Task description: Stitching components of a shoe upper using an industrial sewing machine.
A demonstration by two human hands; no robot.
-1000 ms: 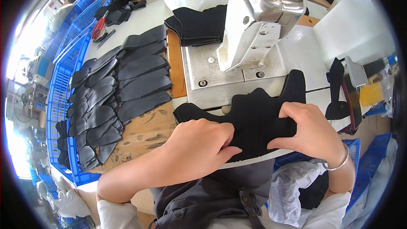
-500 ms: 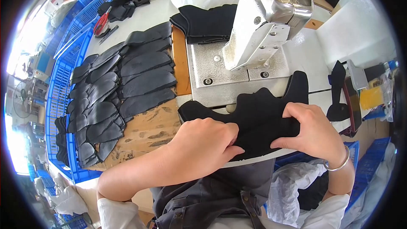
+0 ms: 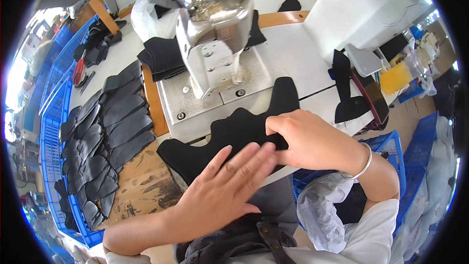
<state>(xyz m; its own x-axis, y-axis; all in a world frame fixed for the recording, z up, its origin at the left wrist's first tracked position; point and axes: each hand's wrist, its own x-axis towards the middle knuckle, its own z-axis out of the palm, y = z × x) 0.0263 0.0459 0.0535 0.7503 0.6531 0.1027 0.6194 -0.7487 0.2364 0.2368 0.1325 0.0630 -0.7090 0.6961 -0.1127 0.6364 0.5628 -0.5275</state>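
Observation:
A black fabric piece [image 3: 237, 134] with a wavy upper edge and two raised ends lies at the table's front edge, before the sewing machine [image 3: 213, 54]. My left hand [image 3: 222, 183] is open over its lower edge, fingers stretched out and thumb apart. With curled fingers, my right hand [image 3: 310, 139] grips the right part of the piece; the thumb tip is partly hidden behind my left fingers. The lower edge of the piece is largely covered by both hands.
Overlapping black leather pieces [image 3: 124, 117] lie on brown cardboard [image 3: 146, 190] at left, beside a blue crate [image 3: 47, 166]. Folded black pieces [image 3: 163, 56] sit by the machine. Red-handled scissors [image 3: 78, 71] lie far left. A black strip [image 3: 344, 85] and a phone-like dark object [image 3: 370, 99] are at right.
My view has turned right. My left hand has gone from curled fingers on the fabric to flat, stretched fingers. My right hand keeps its grip on the piece.

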